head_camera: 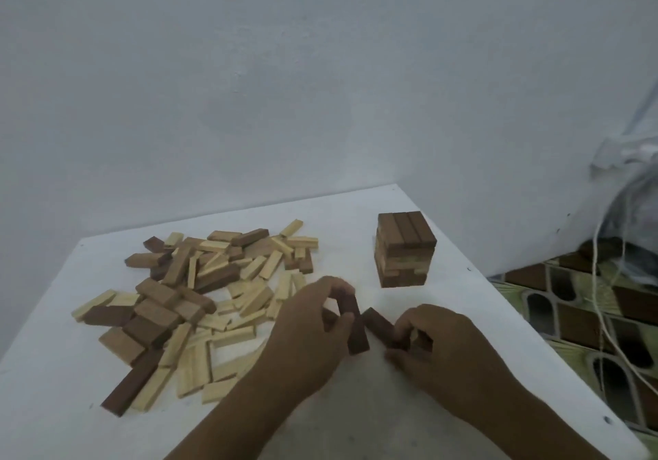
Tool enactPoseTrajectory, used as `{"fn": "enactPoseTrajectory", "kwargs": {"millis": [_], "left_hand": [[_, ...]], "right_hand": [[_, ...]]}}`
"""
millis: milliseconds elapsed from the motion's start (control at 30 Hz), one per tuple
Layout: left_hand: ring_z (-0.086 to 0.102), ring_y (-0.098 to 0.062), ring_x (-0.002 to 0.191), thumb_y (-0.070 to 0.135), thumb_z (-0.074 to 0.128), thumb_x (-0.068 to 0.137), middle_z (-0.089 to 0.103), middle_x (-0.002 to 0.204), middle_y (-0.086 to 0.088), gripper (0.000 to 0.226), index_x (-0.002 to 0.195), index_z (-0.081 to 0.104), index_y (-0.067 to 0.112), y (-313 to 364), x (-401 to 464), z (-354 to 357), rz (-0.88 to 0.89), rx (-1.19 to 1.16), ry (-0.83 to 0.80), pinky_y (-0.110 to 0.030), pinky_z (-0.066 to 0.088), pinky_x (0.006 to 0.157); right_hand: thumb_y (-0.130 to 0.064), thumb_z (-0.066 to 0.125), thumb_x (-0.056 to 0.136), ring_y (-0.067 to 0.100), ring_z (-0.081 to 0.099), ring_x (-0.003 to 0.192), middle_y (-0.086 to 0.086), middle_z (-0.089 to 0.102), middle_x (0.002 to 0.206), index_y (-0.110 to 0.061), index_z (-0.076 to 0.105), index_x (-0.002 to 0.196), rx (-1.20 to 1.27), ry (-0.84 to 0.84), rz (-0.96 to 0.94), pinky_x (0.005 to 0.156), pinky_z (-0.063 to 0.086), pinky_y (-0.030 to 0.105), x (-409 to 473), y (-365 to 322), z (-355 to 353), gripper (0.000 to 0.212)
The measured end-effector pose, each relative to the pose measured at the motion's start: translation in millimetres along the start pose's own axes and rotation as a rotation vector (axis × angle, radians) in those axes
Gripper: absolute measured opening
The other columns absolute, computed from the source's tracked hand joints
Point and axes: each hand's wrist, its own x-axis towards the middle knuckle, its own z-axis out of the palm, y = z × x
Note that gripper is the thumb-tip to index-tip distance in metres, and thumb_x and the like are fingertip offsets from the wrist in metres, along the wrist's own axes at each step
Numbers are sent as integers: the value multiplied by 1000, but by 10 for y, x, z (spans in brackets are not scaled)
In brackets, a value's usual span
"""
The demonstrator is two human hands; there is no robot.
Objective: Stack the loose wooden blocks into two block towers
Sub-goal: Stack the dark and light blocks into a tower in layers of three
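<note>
A short block tower (406,249) of several layers stands at the back right of the white table (374,417). A loose pile of pale and dark wooden blocks (199,303) spreads over the table's left half. In front of the tower, my left hand (306,335) grips a dark block (356,324) that is tilted on end. Just to its right, my right hand (445,349) holds another dark block (379,326) lying low over the table, with a further piece partly hidden under its fingers.
A pale wall stands right behind the table. The table's right edge drops to a patterned tiled floor (584,313), where white cables (605,317) hang beside a plastic-wrapped bundle (633,189). Bare tabletop lies between the tower and my hands.
</note>
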Motion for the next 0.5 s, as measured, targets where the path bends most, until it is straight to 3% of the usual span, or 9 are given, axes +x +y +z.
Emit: {"fn": "enactPoseTrajectory", "kwargs": {"millis": [100, 200, 267, 333, 433, 500], "left_hand": [[57, -2, 83, 17, 57, 94, 58, 105, 15, 18, 98, 57, 35, 30, 32, 211, -5, 91, -13, -9, 47, 77], [48, -9, 112, 18, 51, 97, 54, 120, 9, 18, 107, 64, 25, -28, 0, 291, 60, 213, -17, -26, 39, 105], [37, -12, 128, 25, 46, 99, 48, 137, 9, 25, 118, 63, 28, -64, -31, 301, 79, 329, -25, -25, 27, 112], [34, -10, 131, 34, 40, 101, 47, 142, 13, 32, 126, 60, 34, -80, -52, 277, 101, 429, -39, -25, 24, 113], [36, -10, 132, 31, 40, 100, 47, 142, 20, 36, 130, 58, 37, -81, -104, 201, 155, 482, -69, -35, 28, 112], [45, -14, 127, 27, 46, 93, 54, 134, 21, 36, 123, 61, 38, -123, -135, 156, 165, 507, -105, -44, 36, 103]], "right_hand": [[-39, 73, 80, 3, 55, 77, -21, 57, 83, -40, 54, 80, 68, 90, 3, 70, 47, 10, -51, -11, -97, 19], [-21, 69, 85, -2, 50, 77, -25, 47, 88, -35, 47, 98, 93, 194, 26, 70, 33, -8, -91, -18, -199, 29], [-12, 69, 83, -2, 48, 78, -23, 43, 88, -30, 45, 99, 58, 241, 10, 71, 32, -9, -50, 33, -151, 35], [-5, 71, 76, -2, 50, 83, -22, 45, 91, -30, 45, 99, 90, 298, -15, 71, 37, -4, 5, 104, -29, 43], [-22, 73, 78, -4, 54, 87, -20, 53, 100, -36, 46, 105, 181, 347, -51, 71, 38, -4, 24, 194, 121, 41], [-45, 61, 85, -3, 56, 91, -13, 61, 106, -29, 55, 106, 200, 374, -88, 84, 32, -7, 24, 205, 128, 27]]}}
